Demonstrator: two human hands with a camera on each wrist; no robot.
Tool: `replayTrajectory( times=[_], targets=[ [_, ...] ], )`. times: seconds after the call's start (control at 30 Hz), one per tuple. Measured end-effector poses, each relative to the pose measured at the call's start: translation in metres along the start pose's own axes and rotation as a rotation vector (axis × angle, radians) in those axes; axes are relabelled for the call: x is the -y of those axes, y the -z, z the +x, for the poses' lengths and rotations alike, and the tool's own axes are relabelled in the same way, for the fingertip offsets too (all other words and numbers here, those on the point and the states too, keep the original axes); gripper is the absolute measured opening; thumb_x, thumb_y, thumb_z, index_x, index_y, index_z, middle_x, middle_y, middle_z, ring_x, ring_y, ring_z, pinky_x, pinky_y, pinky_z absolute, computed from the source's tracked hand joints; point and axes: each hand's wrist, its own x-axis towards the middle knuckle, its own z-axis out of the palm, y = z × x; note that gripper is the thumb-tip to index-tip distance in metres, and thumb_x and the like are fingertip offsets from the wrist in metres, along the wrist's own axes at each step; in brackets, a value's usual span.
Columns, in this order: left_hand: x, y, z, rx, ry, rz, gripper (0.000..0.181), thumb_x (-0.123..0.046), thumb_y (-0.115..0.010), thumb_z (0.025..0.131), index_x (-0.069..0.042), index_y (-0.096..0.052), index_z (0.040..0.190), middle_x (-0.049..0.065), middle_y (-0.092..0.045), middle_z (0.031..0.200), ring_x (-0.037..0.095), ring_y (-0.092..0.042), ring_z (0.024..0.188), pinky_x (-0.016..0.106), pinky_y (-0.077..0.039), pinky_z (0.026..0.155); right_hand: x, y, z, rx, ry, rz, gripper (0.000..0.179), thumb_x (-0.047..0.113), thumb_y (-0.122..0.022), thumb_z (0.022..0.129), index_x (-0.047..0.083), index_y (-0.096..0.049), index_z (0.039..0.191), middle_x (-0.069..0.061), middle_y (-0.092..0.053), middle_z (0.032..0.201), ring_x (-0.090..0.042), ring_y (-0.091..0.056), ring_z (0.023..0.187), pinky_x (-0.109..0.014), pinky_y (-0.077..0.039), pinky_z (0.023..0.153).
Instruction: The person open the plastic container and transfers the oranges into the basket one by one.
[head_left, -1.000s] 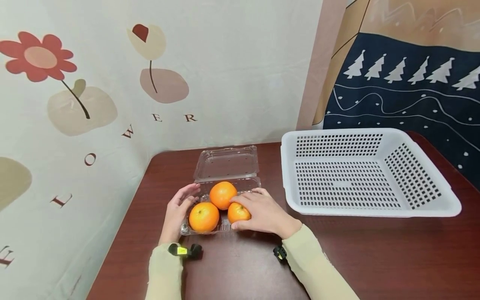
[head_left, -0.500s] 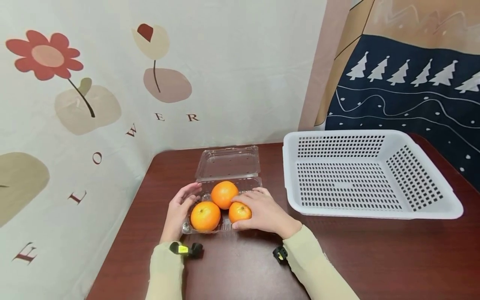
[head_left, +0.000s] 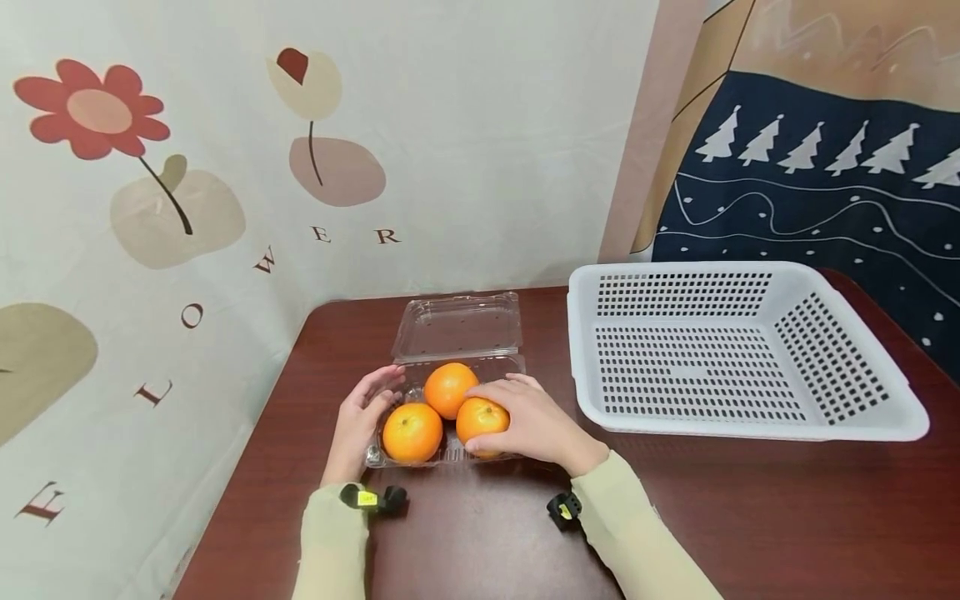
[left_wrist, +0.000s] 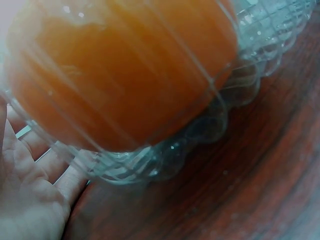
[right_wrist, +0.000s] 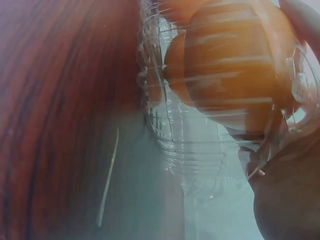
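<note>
Three oranges sit together in the base of a clear plastic clamshell box (head_left: 373,457), its lid (head_left: 457,327) folded back flat behind it. My right hand (head_left: 542,423) grips the right-hand orange (head_left: 478,421) from above and the right, thumb in front, fingers over the top. That orange (right_wrist: 230,65) shows through the clear wall in the right wrist view. The front-left orange (head_left: 412,433) and back orange (head_left: 450,390) lie beside it. Against the box's left wall rests my left hand (head_left: 356,425), fingers loosely extended; the left wrist view has its palm (left_wrist: 30,200) alongside the plastic.
A large white perforated basket (head_left: 693,421) stands on the dark red-brown table (head_left: 735,500) to the right of the box. Behind the table hangs a cloth (head_left: 480,150) printed with flowers and letters. Black wrist cameras sit at both sleeves.
The orange under my right hand has risen slightly and shows more of itself between thumb and fingers. My left hand stays at the box's side. The head view has shifted a little.
</note>
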Motion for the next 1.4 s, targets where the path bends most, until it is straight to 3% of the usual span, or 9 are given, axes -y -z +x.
replayTrajectory(
  times=[0.3,0.47,0.6,0.83,1.1,1.4],
  targets=[
    [-0.0032,-0.0006,-0.0004,-0.012,0.015,0.022,0.035,-0.005,-0.045,0.092,-0.004,-0.046,0.127,0.013,-0.048,0.128,0.027,-0.045,0.116,0.023,-0.042,0.089,0.0018,0.005,-0.0015,-0.015,-0.057,0.078,0.062,0.066,-0.056,0.07,0.028,-0.055,0.119,0.02,-0.055,0.113,-0.006,-0.046,0.111,-0.03,-0.019,0.105],
    [-0.0042,-0.001,-0.0014,-0.009,0.021,0.021,0.035,-0.005,-0.045,0.092,-0.004,-0.046,0.127,0.014,-0.048,0.128,0.027,-0.045,0.116,0.025,-0.042,0.09,0.003,0.0063,-0.0038,-0.005,-0.091,0.101,0.059,0.067,-0.054,0.071,0.033,-0.053,0.119,0.021,-0.055,0.111,-0.019,-0.039,0.119,-0.032,-0.027,0.1],
    [-0.0026,-0.0007,-0.0003,0.001,0.009,0.002,0.036,-0.004,-0.044,0.092,-0.004,-0.044,0.128,0.014,-0.047,0.128,0.027,-0.045,0.117,0.028,-0.041,0.092,0.0035,0.0073,-0.0047,0.012,-0.113,0.085,0.057,0.068,-0.05,0.073,0.036,-0.052,0.12,0.02,-0.055,0.11,-0.016,-0.041,0.114,-0.036,-0.035,0.092],
    [0.0008,-0.0009,0.0013,-0.003,-0.03,-0.069,0.04,0.002,-0.038,0.093,-0.001,-0.036,0.133,0.02,-0.044,0.129,0.033,-0.043,0.117,0.033,-0.04,0.093,0.0073,0.0078,-0.0033,0.03,-0.076,-0.003,0.054,0.066,-0.04,0.08,0.031,-0.054,0.118,0.02,-0.056,0.108,-0.008,-0.047,0.105,-0.031,-0.035,0.091],
    [0.0001,-0.0019,0.0017,0.002,-0.028,-0.084,0.041,0.003,-0.037,0.093,0.0,-0.034,0.134,0.022,-0.043,0.13,0.034,-0.042,0.118,0.033,-0.04,0.093,0.0075,0.0073,-0.0026,0.038,-0.089,-0.043,0.051,0.067,-0.038,0.079,0.033,-0.053,0.113,0.016,-0.056,0.105,-0.007,-0.047,0.1,-0.03,-0.038,0.086],
    [-0.0022,-0.0021,0.0015,-0.006,-0.019,-0.068,0.048,0.002,-0.038,0.092,-0.012,-0.03,0.137,0.02,-0.042,0.132,0.035,-0.043,0.117,0.035,-0.041,0.092,0.0081,0.0054,-0.0018,0.054,-0.017,-0.066,0.048,0.061,-0.035,0.085,0.028,-0.055,0.113,0.018,-0.055,0.105,-0.007,-0.049,0.097,-0.027,-0.03,0.094]
  ],
)
